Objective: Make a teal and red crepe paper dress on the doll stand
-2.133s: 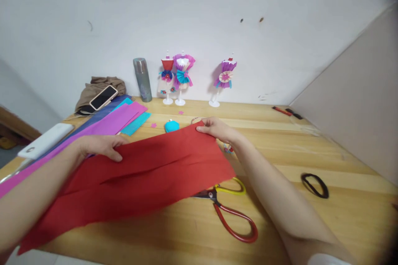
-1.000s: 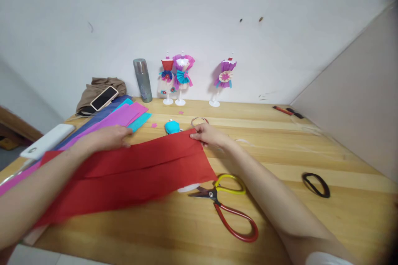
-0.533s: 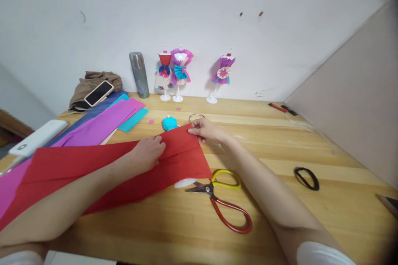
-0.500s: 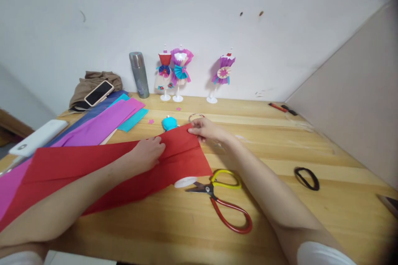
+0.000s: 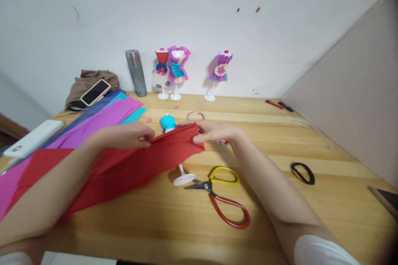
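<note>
A long red sheet of crepe paper stretches from the lower left to the middle of the table, creased and partly lifted. My left hand pinches its upper edge. At the paper's right end, my right hand is closed on it, thumb in front and fingers behind. Under the paper lies a small mannequin with a turquoise top; its white round base sticks out below and its middle is hidden. Beside the base rest open scissors with one yellow and one red handle.
Purple paper and other coloured sheets lie at left, near a phone on brown cloth and a white device. A metal flask and three dressed mannequins stand by the wall. A black band lies right.
The right end of the red paper has been lifted and gathered, uncovering more of the mannequin's stand. My left hand has shifted left to the paper's upper edge; my right hand now grips further around its end.
</note>
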`<state>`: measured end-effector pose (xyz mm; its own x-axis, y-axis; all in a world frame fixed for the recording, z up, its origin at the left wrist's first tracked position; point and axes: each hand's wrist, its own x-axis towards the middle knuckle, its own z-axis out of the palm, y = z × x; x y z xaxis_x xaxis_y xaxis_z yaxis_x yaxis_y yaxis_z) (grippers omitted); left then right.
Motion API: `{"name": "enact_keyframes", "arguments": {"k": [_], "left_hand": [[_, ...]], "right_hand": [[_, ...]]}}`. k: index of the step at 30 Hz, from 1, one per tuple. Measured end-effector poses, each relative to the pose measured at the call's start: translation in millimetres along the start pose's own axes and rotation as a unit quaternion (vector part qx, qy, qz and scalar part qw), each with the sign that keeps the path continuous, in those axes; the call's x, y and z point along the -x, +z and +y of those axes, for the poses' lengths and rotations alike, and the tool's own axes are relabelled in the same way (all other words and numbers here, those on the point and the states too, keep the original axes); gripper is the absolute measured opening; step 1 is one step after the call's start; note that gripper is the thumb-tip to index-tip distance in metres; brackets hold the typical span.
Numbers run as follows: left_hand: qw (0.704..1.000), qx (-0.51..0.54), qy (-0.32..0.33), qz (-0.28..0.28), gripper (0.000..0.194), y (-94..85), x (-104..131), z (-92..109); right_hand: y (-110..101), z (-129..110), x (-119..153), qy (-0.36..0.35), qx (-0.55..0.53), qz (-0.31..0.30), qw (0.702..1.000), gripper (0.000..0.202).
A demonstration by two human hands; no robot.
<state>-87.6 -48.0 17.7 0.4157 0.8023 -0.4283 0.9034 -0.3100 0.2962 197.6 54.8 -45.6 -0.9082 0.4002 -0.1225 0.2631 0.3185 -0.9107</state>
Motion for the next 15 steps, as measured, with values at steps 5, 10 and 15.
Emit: {"name": "enact_keyframes", "arguments": {"k": [5,10,15], "left_hand": [[0.999,0.035,-0.009,-0.007,0.026,5.0,-11,-8],[0.996,-0.069,-0.037,0.032,0.024,26.7,-13,22],[0.992,-0.103,-0.034,0.060,0.021,34.4,-16,37]], "right_hand": [[3,11,-9,-0.002,0.014,0.054,0.998,0.073],[8,9,-17,-0.012,0.031,0.108,0.994,0.038],[15,-5,-15,0.007,0.001,0.115,0.993,0.029]]}}
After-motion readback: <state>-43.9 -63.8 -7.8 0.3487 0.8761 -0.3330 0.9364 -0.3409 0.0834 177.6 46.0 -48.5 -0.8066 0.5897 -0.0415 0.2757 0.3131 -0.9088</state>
